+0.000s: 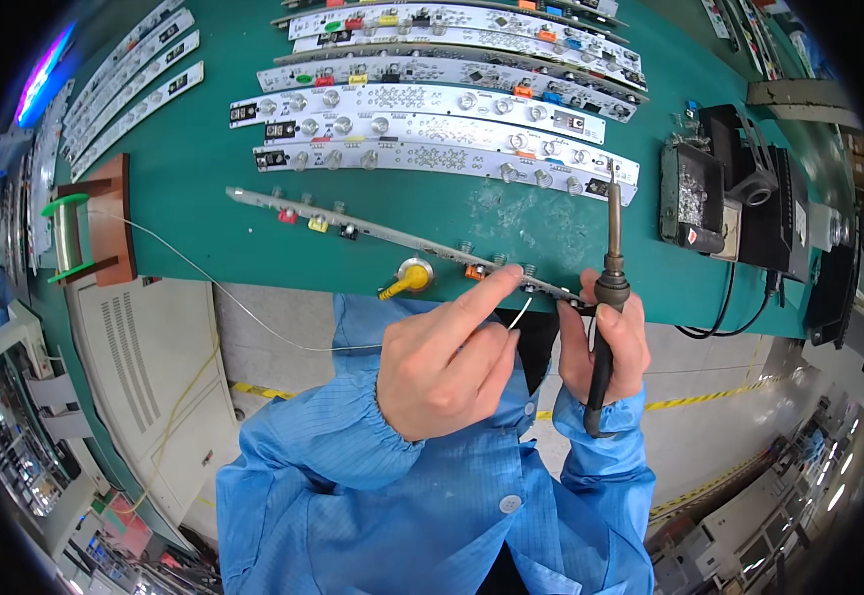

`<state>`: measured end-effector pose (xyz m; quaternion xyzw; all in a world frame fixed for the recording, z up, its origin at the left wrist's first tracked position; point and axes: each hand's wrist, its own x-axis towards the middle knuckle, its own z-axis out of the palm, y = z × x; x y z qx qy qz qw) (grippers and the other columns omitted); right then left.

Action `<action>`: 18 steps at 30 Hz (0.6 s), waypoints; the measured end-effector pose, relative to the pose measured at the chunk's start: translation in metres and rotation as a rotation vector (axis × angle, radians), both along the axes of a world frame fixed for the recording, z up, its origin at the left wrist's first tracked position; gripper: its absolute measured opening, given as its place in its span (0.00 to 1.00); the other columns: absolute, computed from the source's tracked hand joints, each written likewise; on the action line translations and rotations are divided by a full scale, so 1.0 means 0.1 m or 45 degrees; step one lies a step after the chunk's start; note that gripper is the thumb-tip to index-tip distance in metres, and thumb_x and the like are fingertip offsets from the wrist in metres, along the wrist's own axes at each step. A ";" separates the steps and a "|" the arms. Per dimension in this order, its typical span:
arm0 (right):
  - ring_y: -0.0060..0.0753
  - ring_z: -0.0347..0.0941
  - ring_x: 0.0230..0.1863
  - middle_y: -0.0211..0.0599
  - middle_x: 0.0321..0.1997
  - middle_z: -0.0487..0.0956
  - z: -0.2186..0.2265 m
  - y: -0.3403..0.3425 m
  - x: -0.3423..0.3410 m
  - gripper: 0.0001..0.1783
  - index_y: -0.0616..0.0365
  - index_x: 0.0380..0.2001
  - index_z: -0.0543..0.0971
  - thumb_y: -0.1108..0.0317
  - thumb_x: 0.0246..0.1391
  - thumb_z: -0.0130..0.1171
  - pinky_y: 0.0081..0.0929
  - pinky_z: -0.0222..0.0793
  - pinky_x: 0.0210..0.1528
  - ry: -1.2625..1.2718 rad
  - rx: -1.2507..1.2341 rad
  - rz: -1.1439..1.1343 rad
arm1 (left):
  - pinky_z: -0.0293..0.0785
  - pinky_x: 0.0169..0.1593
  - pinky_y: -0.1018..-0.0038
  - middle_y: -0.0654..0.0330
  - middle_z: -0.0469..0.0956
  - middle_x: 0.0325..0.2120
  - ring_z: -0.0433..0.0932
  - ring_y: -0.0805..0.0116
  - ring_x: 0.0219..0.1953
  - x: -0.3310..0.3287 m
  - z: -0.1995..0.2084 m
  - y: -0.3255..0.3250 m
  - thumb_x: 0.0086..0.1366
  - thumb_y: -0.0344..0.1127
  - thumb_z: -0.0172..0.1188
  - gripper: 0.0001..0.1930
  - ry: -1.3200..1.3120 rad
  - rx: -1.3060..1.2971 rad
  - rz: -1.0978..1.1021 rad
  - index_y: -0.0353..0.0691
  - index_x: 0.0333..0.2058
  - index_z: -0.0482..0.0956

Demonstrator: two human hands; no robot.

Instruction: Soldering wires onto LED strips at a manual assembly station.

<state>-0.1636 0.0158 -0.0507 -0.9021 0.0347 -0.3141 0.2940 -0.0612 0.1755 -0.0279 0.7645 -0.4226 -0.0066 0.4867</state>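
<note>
My left fingers (491, 293) are pinching solder wire (521, 314), one touching the edge-on board (382, 233); my right fingers (631, 344) are gripping the soldering iron (612, 289) beside that board's right end. It is slanting near the surface's (303, 268) front edge, open green widening rightward before the rowed boards (422, 127).

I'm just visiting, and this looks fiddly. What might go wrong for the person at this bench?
The soldering iron in the right hand has its metal tip appearing over the nearest white strip; if hot, it might scorch that board. The solder wire hangs slack between the spool and the left hand, so it could perhaps snag. Both hands are at the right end of the slanting strip, so its unheld left end might swing or slip.
</note>
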 end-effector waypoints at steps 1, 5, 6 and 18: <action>0.44 0.75 0.37 0.55 0.41 0.77 0.02 0.00 0.02 0.38 0.50 0.53 0.63 0.88 0.38 0.64 0.34 0.73 0.38 -0.007 -0.021 0.012 | 0.71 0.24 0.75 0.50 0.77 0.42 0.76 0.66 0.24 0.00 0.02 0.01 0.43 0.24 0.64 0.07 0.007 0.010 -0.007 0.33 0.19 0.73; 0.42 0.75 0.35 0.56 0.40 0.77 0.05 -0.02 0.06 0.38 0.50 0.53 0.63 0.89 0.38 0.64 0.34 0.73 0.36 -0.008 -0.018 0.006 | 0.74 0.31 0.69 0.50 0.78 0.41 0.75 0.54 0.30 0.17 0.21 0.24 0.37 0.27 0.67 0.11 -0.154 -0.007 -0.094 0.33 0.22 0.75; 0.41 0.75 0.34 0.56 0.39 0.77 0.05 -0.03 0.06 0.37 0.51 0.52 0.64 0.89 0.38 0.63 0.34 0.73 0.36 -0.010 -0.012 0.016 | 0.74 0.31 0.69 0.50 0.78 0.41 0.75 0.54 0.30 0.27 0.25 0.31 0.37 0.27 0.67 0.11 -0.160 -0.004 -0.110 0.33 0.22 0.75; 0.47 0.76 0.37 0.58 0.40 0.76 0.01 -0.03 0.08 0.34 0.53 0.51 0.65 0.90 0.41 0.60 0.36 0.73 0.38 -0.040 0.115 -0.009 | 0.72 0.40 0.65 0.53 0.77 0.38 0.75 0.54 0.37 1.18 0.20 0.80 0.42 0.20 0.64 0.17 -0.515 0.526 -0.080 0.34 0.35 0.79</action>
